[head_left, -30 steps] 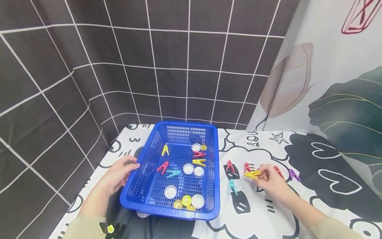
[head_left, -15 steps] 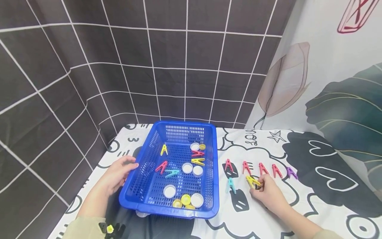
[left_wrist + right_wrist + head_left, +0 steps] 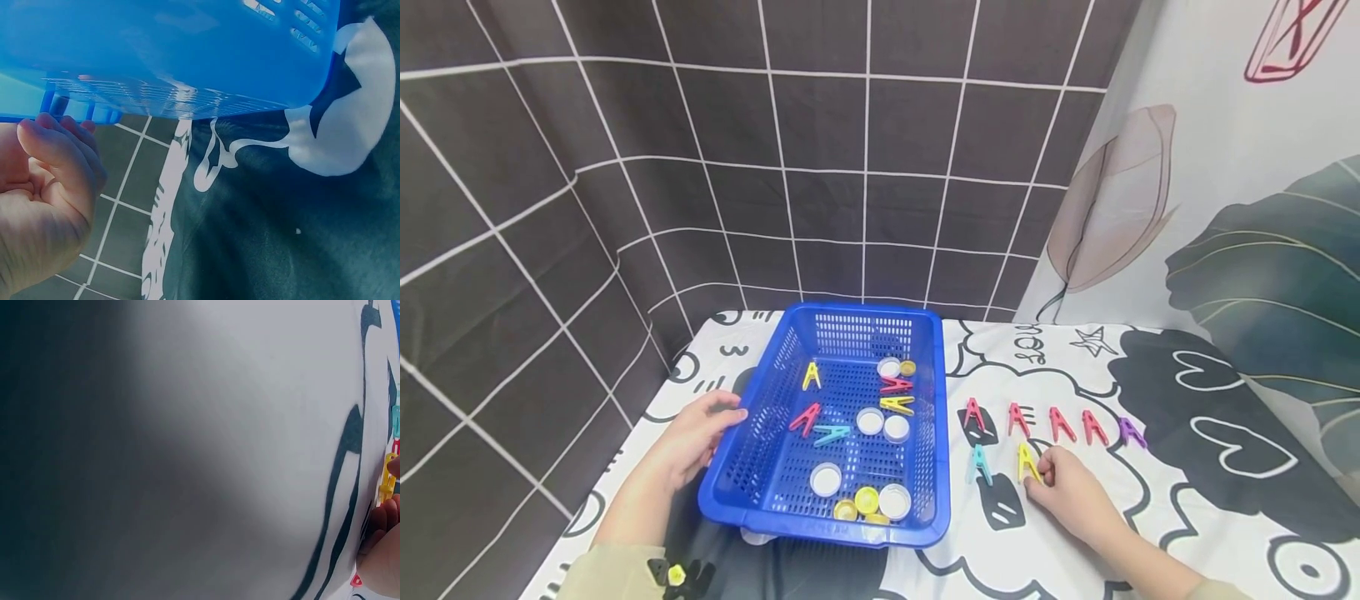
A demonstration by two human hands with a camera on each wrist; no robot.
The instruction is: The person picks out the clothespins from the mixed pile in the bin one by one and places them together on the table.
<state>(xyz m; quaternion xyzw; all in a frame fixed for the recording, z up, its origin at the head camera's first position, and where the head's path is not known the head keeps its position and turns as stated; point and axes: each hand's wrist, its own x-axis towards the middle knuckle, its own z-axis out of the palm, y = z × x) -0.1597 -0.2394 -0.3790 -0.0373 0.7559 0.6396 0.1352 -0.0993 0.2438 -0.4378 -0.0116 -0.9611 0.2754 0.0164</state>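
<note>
Right hand (image 3: 1070,490) pinches an A-shaped yellow plastic clip (image 3: 1026,458).

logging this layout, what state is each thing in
basket, upright, open on top
basket pegs, closed, scattered
caps, loose in basket
cloth, spread out
red pegs on cloth, closed, in a row
purple peg, closed, at row's right end
teal peg on cloth, closed, loose
yellow peg on cloth, closed, pinched
left grip, holding basket's left rim
right grip, pinching that yellow peg
</note>
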